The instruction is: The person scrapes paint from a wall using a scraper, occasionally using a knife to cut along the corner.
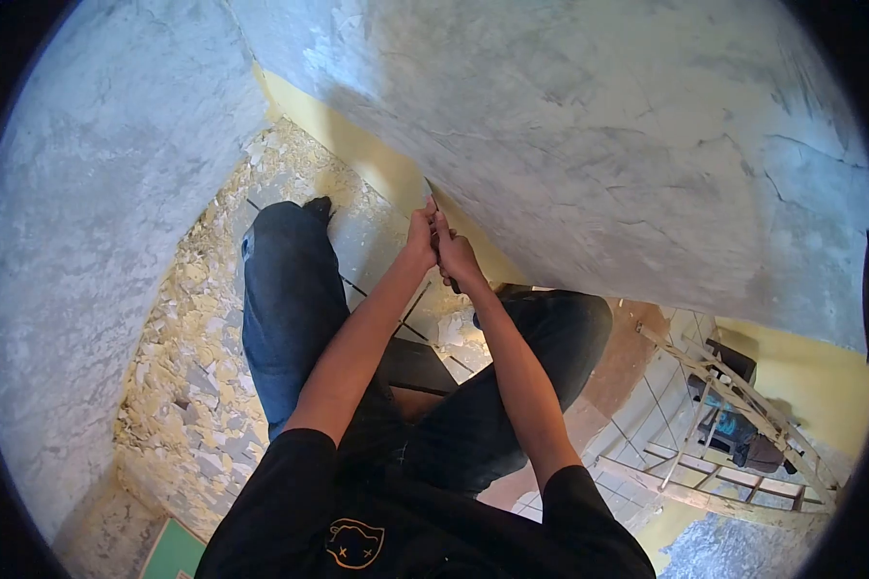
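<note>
Both of my hands are together on a dark-handled scraper (455, 284) at the foot of the grey, scraped wall (589, 145). My left hand (421, 232) is closed near the blade end, its fingers close to the wall. Wrapped round the handle just behind it is my right hand (458, 257). The thin blade tip points up and away, against a strip of yellow paint (367, 154) along the wall's lower part. How far the blade lies under the paint is too small to tell.
Paint flakes (188, 386) cover the floor at the left, beside another grey wall (97, 212). My bent knees (294, 280) are on both sides of my arms. A wooden ladder (724, 482) and dark items (743, 425) are at the lower right. A green board (172, 552) lies lower left.
</note>
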Demonstrator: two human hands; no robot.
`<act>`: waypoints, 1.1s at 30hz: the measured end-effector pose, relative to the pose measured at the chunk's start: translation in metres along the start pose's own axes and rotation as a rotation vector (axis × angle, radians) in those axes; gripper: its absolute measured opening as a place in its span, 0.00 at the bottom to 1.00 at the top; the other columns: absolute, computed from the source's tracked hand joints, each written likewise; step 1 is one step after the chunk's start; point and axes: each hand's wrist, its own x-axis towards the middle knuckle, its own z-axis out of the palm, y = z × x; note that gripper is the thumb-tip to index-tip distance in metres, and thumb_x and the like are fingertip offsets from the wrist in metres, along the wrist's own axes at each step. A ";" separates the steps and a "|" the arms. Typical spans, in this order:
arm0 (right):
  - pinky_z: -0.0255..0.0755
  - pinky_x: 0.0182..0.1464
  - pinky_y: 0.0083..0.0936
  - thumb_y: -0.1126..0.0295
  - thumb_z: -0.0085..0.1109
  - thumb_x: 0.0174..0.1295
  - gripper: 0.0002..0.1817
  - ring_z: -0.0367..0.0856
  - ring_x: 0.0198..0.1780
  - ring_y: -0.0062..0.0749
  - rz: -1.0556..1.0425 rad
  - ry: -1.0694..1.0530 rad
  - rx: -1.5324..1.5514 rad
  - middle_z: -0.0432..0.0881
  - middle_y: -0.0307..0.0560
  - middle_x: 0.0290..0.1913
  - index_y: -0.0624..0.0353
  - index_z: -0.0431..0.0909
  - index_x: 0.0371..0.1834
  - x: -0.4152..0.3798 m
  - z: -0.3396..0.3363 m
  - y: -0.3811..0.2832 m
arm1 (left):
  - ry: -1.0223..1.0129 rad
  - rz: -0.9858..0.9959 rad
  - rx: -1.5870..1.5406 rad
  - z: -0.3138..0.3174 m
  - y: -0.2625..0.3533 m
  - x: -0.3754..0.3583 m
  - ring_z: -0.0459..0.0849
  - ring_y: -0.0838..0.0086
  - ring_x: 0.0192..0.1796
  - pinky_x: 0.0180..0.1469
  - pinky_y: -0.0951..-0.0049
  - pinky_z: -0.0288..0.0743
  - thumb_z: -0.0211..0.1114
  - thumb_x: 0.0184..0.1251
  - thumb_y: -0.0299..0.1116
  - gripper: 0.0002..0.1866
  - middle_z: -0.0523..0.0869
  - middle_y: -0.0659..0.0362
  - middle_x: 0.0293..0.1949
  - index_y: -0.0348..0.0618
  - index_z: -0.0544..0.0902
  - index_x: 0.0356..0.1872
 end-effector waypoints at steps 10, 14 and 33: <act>0.65 0.13 0.32 0.28 0.31 0.62 0.43 0.69 0.09 0.32 0.020 -0.078 0.026 0.68 0.44 0.11 0.64 0.72 0.25 0.014 -0.004 -0.005 | -0.025 0.031 -0.020 0.002 0.006 0.007 0.74 0.66 0.27 0.32 0.64 0.73 0.59 0.65 0.55 0.21 0.73 0.60 0.25 0.46 0.75 0.29; 0.64 0.13 0.32 0.29 0.32 0.62 0.42 0.68 0.09 0.32 0.082 -0.122 0.038 0.67 0.43 0.11 0.64 0.71 0.25 0.029 0.009 -0.011 | -0.042 0.058 -0.041 -0.004 0.024 0.013 0.75 0.62 0.32 0.37 0.61 0.72 0.60 0.62 0.58 0.23 0.73 0.58 0.25 0.45 0.76 0.30; 0.61 0.13 0.29 0.30 0.29 0.64 0.42 0.66 0.09 0.29 0.014 -0.033 0.043 0.64 0.40 0.08 0.59 0.67 0.14 -0.003 0.004 0.002 | -0.051 0.057 0.008 0.007 0.002 -0.018 0.72 0.69 0.23 0.27 0.65 0.71 0.57 0.67 0.54 0.21 0.71 0.61 0.19 0.48 0.73 0.23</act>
